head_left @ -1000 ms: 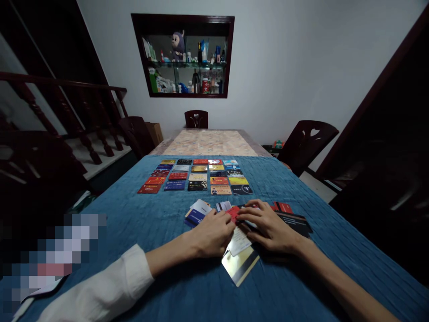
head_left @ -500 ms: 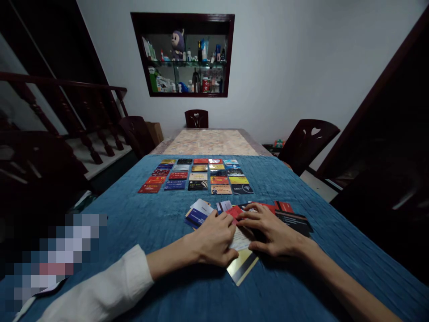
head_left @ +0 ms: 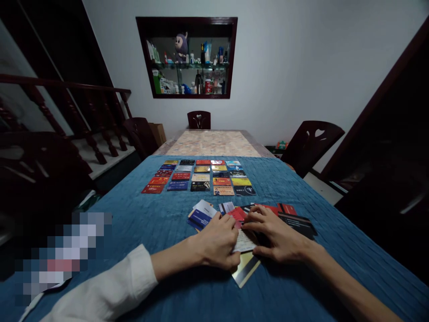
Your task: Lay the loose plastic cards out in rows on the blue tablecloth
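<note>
My left hand (head_left: 217, 241) rests on a loose pile of cards with its fingers curled together. Its fingertips are hidden, so I cannot make out what they hold. Close beside it, my right hand (head_left: 276, 232) lies over the same pile, fingers bent and somewhat apart. Between the hands a white printed card (head_left: 246, 240) and a red card (head_left: 237, 213) show. Nearest me, a pale gold card with a dark stripe (head_left: 247, 269) sticks out. Blue and white cards (head_left: 200, 217) lie left of the pile, and a black card (head_left: 298, 224) juts out at the right.
Farther up the blue tablecloth (head_left: 161, 232), several bank and membership cards (head_left: 200, 178) lie in neat rows. A blurred-out item (head_left: 72, 246) with a white cable is at the left. Dark wooden chairs (head_left: 311, 145) stand round the table.
The whole view has shifted slightly, so everything sits a little lower and more to the right. Both hands stay over the pile in nearly the same pose.
</note>
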Action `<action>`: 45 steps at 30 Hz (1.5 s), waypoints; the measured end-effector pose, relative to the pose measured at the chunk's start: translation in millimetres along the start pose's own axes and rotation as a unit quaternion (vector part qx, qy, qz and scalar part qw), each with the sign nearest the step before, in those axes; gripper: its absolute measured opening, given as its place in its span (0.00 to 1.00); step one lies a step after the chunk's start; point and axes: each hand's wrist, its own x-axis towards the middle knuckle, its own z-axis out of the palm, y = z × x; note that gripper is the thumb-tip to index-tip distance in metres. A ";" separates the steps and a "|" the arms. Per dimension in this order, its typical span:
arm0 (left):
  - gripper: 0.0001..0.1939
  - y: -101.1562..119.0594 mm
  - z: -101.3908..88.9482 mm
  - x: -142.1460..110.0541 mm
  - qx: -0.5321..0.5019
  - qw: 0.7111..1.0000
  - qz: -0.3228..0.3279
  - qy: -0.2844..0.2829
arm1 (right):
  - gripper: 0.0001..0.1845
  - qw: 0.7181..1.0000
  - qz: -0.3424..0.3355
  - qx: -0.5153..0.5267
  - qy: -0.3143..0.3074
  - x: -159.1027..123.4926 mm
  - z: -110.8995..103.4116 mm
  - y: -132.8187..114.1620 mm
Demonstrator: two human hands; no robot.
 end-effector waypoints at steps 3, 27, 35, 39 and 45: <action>0.18 -0.6 -4.5 0.6 0.000 1.000 0.003 -0.005 | 0.18 1.000 -0.015 0.012 0.009 0.3 -1.7 -1.6; 0.11 -37.0 -14.3 5.9 -0.137 0.989 -0.001 0.059 | 0.10 0.989 -0.022 -0.019 0.142 4.8 15.8 15.4; 0.14 -38.0 -15.4 4.6 -0.165 0.985 -0.032 0.043 | 0.15 0.988 0.006 -0.035 0.149 3.5 17.3 15.6; 0.18 -37.9 -11.6 5.0 -0.151 0.987 -0.031 0.054 | 0.18 0.986 0.010 -0.054 0.158 3.4 18.2 16.4; 0.15 -36.0 -5.2 6.1 -0.131 0.986 -0.054 0.087 | 0.20 0.984 0.006 -0.075 0.160 3.2 19.6 17.5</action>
